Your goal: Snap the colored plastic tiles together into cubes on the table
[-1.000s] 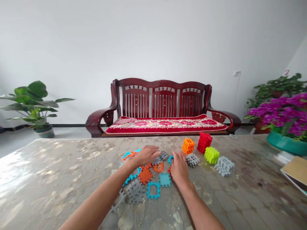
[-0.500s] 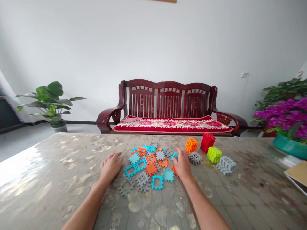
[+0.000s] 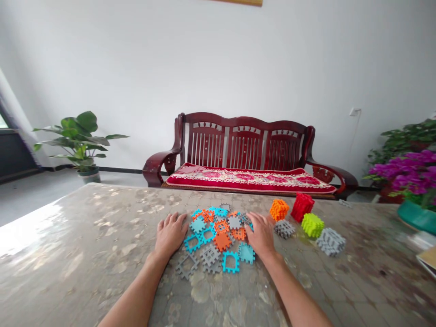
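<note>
Flat interlocking plastic tiles lie in a loose pile at the middle of the table. Among them are a solid orange tile [image 3: 222, 242], a blue frame tile [image 3: 230, 262] and a grey lattice tile [image 3: 210, 255]. My left hand [image 3: 170, 233] rests palm down at the pile's left edge, fingers slightly spread, nothing in it. On the opposite side my right hand [image 3: 260, 234] lies with fingers stretched out against the pile's right edge. It partly covers a blue tile there. Closest below it is a light teal tile [image 3: 246, 253].
Right of my right hand stand block stacks: orange [image 3: 279, 209], dark grey [image 3: 284, 229], red [image 3: 302, 207], lime green [image 3: 312, 225] and light grey [image 3: 331, 241]. A teal flower pot [image 3: 417, 215] stands at the table's right. A wooden bench [image 3: 245, 145] is beyond the table [image 3: 85, 254].
My left hand has moved right, closer to the pile. My right hand has shifted left over the pile's right edge, hiding an orange tile. The whole view has turned slightly.
</note>
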A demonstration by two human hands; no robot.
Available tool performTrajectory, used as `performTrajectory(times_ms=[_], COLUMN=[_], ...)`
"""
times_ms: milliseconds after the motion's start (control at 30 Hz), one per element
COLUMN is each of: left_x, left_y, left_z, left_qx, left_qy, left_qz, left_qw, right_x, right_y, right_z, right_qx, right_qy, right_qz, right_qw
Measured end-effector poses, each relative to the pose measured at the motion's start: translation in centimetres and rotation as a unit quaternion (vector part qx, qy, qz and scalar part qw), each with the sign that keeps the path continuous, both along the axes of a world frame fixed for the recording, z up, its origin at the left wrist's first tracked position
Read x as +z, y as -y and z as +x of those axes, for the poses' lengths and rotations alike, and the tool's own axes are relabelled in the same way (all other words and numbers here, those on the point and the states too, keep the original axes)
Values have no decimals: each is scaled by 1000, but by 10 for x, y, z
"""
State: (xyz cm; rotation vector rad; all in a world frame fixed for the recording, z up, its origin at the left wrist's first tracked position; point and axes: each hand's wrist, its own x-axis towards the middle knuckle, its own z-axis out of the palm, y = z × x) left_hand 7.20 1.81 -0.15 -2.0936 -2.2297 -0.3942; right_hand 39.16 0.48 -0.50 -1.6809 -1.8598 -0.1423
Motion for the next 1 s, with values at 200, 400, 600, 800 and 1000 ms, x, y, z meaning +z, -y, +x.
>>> performTrajectory(times_ms=[200, 400, 600, 800, 1000], left_x=[0, 0, -1, -1, -1], left_y=[0, -1, -2, -1, -1], left_z=[1, 1, 1, 1, 0], left_qx=[0, 1, 1, -2, -1], left_qy=[-11, -22, -20, -11, -5], left_qz=[0, -1, -1, 0, 4], left_qw=[1000, 1000, 1000, 1000, 1000], right_x=[-1, 4, 3, 11, 23], right_y=[-7, -6, -5, -1, -3], right_z=[0, 2, 1, -5, -19], right_qx=[-5, -14, -39, 43, 129], right_qy=[-6, -8, 43, 62, 53], right_qz=[-70, -77, -68, -53, -104], right_qw=[998, 997, 996, 996, 985])
